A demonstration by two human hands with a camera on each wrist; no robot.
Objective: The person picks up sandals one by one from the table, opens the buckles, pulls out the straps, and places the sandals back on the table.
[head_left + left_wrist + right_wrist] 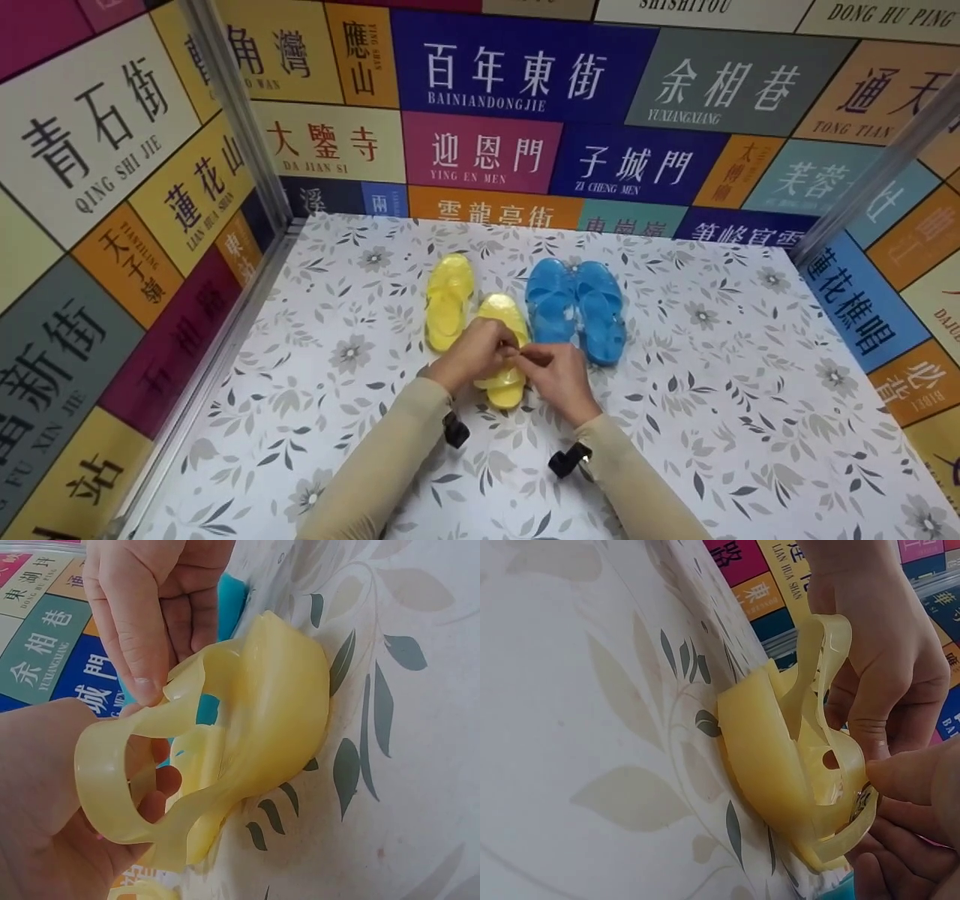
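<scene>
A yellow jelly sandal (501, 395) lies on the table with its heel toward me, its ankle strap (101, 776) raised in a loop. My left hand (476, 351) reaches over the sandal from the left and pinches the strap. From the other side my right hand (559, 375) pinches the strap between thumb and fingers, the fingertips of both hands meeting there. In the right wrist view a small buckle (861, 801) shows on the strap by my right fingertips. The other yellow sandal (448, 304) lies to the left, toe pointing away.
A pair of blue jelly sandals (600, 315) stands side by side just right of the yellow ones. White cloth with a grey leaf print (720, 420) covers the table. Panels with Chinese lettering (517, 67) wall in the back and both sides.
</scene>
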